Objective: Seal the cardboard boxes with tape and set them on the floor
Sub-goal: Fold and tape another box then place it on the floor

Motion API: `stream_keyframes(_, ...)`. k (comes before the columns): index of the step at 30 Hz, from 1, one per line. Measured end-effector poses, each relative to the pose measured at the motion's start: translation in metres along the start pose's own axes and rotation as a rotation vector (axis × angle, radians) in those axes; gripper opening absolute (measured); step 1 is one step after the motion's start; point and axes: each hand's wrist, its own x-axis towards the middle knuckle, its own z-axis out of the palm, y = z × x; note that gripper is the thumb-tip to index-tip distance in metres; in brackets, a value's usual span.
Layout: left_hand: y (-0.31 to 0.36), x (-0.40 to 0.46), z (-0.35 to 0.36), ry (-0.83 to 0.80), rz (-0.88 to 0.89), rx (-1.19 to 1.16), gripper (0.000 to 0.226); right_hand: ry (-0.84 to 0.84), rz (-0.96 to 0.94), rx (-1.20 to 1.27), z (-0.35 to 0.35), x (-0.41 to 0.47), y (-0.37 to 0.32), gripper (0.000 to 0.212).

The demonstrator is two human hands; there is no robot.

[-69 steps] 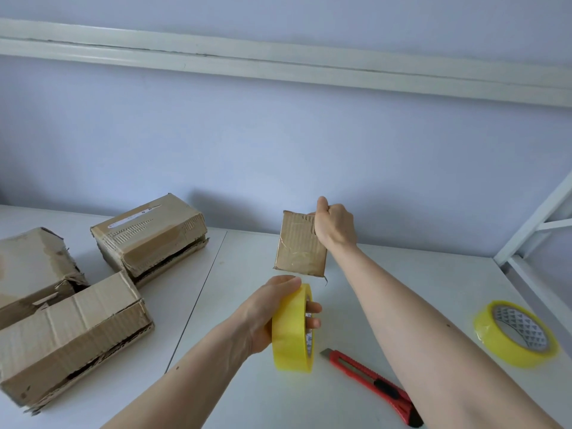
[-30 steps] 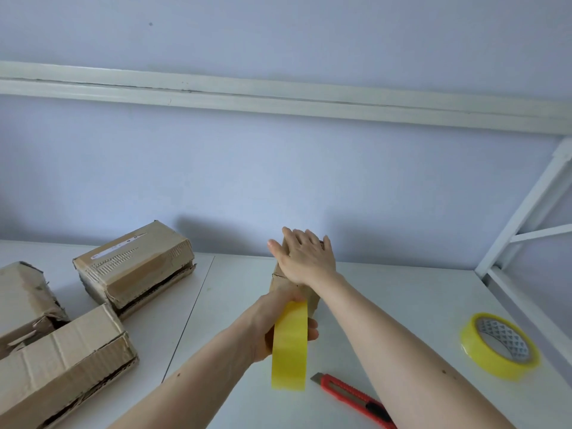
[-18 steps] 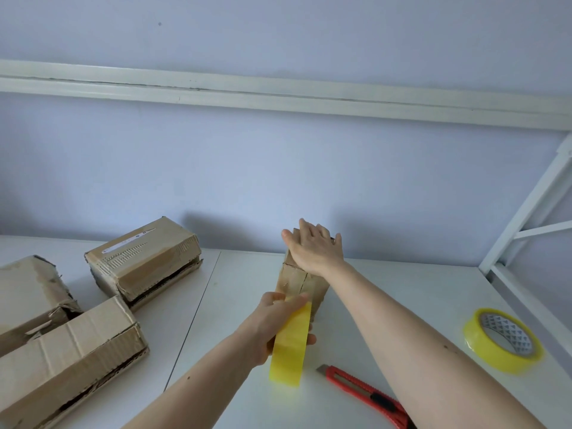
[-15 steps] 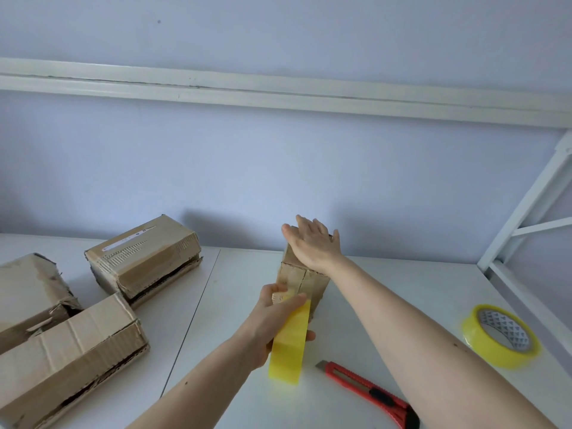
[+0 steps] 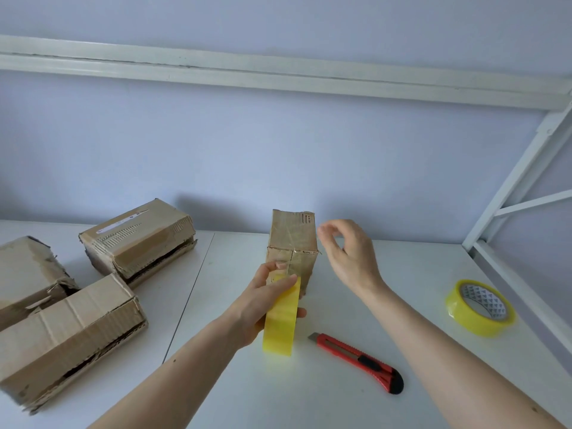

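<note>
1. A small cardboard box (image 5: 292,246) stands upright on the white table (image 5: 402,305).
2. The left hand (image 5: 263,305) grips a yellow tape roll (image 5: 281,320) against the box's near face.
3. The right hand (image 5: 349,252) hovers just right of the box, fingers loosely curled, holding nothing.

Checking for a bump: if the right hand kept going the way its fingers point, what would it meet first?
Most likely the small upright box: the right hand has its curled fingers pointing left at the box's upper right edge, though depth is unclear.
</note>
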Motion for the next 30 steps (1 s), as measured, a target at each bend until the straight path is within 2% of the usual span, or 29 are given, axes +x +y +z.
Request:
stream_keyframes(2, 0.0, -0.001, 0.0, -0.011, 0.008, 0.002, 0.034, 0.024, -0.008, -0.05, -0.009, -0.024, 0.016, 0.022)
stream_keyframes(4, 0.0, -0.001, -0.001, -0.019, 0.017, 0.009, 0.037, -0.078, 0.094, -0.083, -0.017, -0.043, 0.033, 0.035)
stream_keyframes(8, -0.002, 0.002, -0.001, -0.017, 0.024, 0.007, 0.045, -0.609, 0.338, -0.27, -0.026, -0.067, 0.054, 0.034)
stream_keyframes(10, -0.002, 0.002, -0.001, -0.014, 0.022, -0.009, 0.047, -0.8, 0.387, -0.368, -0.027, -0.074, 0.057, 0.04)
stream_keyframes(15, 0.0, 0.0, -0.001, -0.016, 0.02, -0.037, 0.049, -0.915, 0.364, -0.409, -0.024, -0.076, 0.054, 0.029)
stream_keyframes(18, 0.0, -0.001, 0.0, -0.003, 0.022, -0.034, 0.049, -0.875, 0.341, -0.379, -0.029, -0.074, 0.05, 0.023)
stream_keyframes(22, 0.003, -0.002, 0.001, 0.008, 0.013, -0.016, 0.043, -0.56, 0.298, -0.103, -0.042, -0.054, 0.033, 0.009)
stream_keyframes(24, 0.004, -0.001, 0.002, 0.021, 0.007, -0.004, 0.039, -0.358, 0.139, -0.164, -0.044, -0.041, 0.019, 0.01)
stream_keyframes(26, 0.005, -0.001, 0.004, 0.03, 0.003, 0.0, 0.037, -0.247, -0.02, -0.269, -0.041, -0.033, 0.0, 0.007)
stream_keyframes(30, 0.006, -0.001, 0.005, 0.033, 0.004, 0.008, 0.033, -0.325, -0.181, -0.513, -0.031, -0.032, -0.028, 0.013)
